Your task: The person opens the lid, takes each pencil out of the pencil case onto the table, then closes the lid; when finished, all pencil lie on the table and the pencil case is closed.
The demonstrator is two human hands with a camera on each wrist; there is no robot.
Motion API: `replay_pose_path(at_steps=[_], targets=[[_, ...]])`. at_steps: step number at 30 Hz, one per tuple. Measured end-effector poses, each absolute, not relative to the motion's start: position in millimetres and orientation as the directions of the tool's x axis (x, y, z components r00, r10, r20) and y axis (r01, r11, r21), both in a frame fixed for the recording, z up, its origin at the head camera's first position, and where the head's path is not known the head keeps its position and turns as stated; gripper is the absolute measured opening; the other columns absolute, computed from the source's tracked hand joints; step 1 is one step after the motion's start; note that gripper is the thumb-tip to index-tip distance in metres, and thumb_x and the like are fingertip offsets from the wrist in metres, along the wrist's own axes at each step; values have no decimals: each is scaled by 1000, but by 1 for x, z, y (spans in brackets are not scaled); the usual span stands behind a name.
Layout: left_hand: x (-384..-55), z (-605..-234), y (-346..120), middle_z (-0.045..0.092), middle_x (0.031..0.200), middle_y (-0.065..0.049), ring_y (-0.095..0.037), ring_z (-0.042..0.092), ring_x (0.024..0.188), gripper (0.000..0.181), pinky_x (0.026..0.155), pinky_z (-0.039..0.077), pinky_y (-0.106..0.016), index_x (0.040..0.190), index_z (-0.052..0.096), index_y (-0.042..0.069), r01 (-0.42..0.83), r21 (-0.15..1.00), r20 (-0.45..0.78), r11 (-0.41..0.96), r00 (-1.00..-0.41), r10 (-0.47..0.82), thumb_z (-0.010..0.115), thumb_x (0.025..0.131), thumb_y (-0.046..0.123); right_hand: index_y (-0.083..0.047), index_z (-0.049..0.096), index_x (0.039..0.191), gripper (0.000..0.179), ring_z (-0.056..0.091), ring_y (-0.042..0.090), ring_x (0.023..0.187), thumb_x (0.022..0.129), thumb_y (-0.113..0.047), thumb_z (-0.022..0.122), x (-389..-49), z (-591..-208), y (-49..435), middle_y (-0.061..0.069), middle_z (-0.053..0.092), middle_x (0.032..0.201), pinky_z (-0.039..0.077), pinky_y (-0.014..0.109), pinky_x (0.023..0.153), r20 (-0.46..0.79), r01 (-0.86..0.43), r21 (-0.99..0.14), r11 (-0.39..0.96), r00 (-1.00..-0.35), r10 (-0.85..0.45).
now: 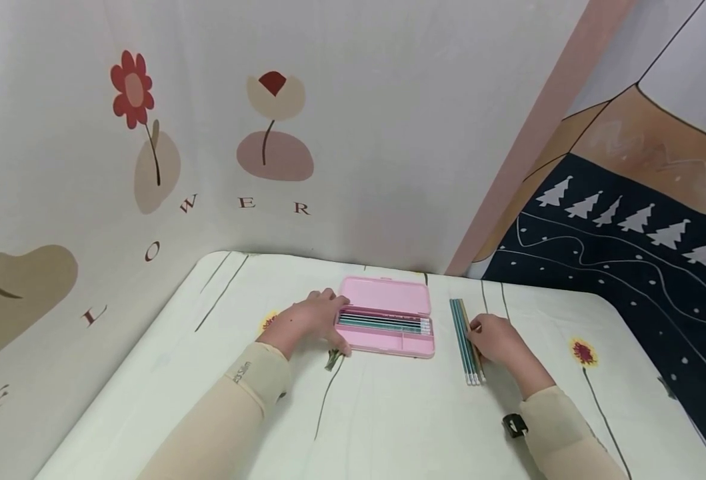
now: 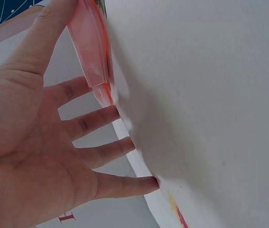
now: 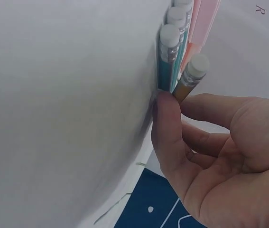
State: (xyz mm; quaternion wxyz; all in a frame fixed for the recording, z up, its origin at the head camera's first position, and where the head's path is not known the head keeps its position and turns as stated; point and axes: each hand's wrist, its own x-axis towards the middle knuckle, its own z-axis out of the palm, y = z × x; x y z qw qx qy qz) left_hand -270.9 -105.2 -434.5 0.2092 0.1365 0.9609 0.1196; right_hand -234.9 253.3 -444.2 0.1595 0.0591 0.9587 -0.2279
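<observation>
A pink pencil case point(image 1: 385, 295) lies with its lid folded back, and several green and dark pencils point(image 1: 383, 324) rest in its upper compartment. My left hand point(image 1: 315, 319) touches the case's left end, thumb near the front corner. In the left wrist view the fingers of that hand point(image 2: 34, 128) are straight and spread. Right of the case, several green pencils point(image 1: 463, 347) lie side by side, eraser ends towards me. My right hand point(image 1: 497, 338) pinches a gold pencil point(image 3: 190, 80) between thumb and fingertips. Its white eraser end is tilted up beside the green ones.
The table point(image 1: 401, 420) has a white cloth printed with flowers and stems. A pale wall hanging with printed flowers point(image 1: 271, 93) stands behind, and a dark tree-patterned cloth point(image 1: 617, 260) hangs at the right. A small black device point(image 1: 514, 425) is at the right cuff.
</observation>
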Motion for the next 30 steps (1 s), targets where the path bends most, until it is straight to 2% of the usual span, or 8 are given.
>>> replay_pose_path(at_steps=[8,23,30], targets=[[-271,-434,-105,44,165,-10,-32,40,151,112,123,44,-64,165,41,24,197,294,-372,935,-878,302,94,74,59,12,58,137,37,69,16,74,109,-13,56,-233,-442,250,23,71,113,59,27,65,-351,224,-437,871,-934,64],[-271,-435,-105,44,165,-10,-33,39,153,111,123,44,-63,165,41,24,192,304,-375,933,-876,303,95,73,58,11,57,139,39,68,16,74,109,-15,56,-231,-440,248,21,72,111,55,27,64,-337,213,-406,889,-939,71],[-271,-436,-104,46,163,-9,-32,42,150,112,121,46,-62,164,42,24,197,292,-370,936,-879,300,95,73,60,7,62,133,34,64,18,74,108,-16,60,-232,-430,235,18,72,106,52,28,62,-294,169,-396,903,-954,50]])
